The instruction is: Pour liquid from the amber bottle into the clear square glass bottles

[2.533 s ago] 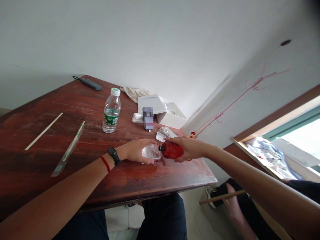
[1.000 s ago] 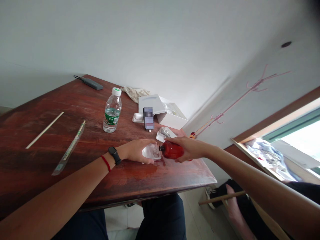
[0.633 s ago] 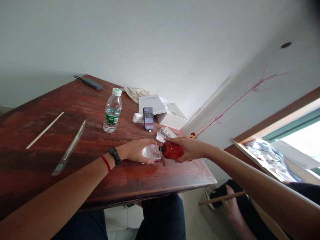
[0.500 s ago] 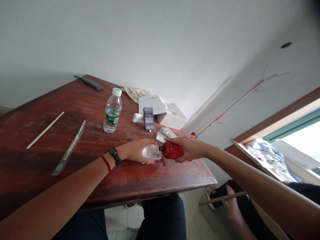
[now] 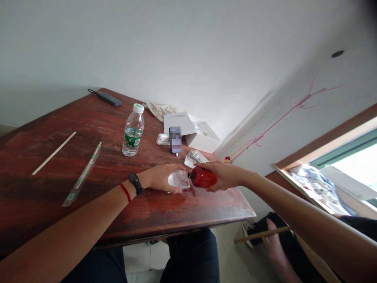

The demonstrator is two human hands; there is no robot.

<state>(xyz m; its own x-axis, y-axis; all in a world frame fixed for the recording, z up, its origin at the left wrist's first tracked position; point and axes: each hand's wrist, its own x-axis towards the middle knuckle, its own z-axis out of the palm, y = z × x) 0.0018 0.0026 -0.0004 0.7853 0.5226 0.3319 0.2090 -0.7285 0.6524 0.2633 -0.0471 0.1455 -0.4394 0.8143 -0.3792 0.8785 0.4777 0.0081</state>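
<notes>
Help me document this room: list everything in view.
Table: 1, brown, centre
Water bottle: 1, clear, centre
Stick: 1, pale, left
Packet: 1, clear, left
Device: 1, grey, rear
Cloth: 1, beige, rear
Box: 1, white, rear
Case: 1, white, centre
Phone: 1, dark, centre
Tray: 1, white, centre
Coat rack: 1, pink, right
Fabrics: uncounted, mixed, right
Container: 1, clear, centre
Bottle: 1, red, centre
Left grip: 1, holding container
Right grip: 1, holding bottle

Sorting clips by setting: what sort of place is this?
Possibly a home or dormitory room: a reddish-brown wooden table, a pink branching coat stand and crumpled pale cloth by a wood-framed window suggest this.
</notes>
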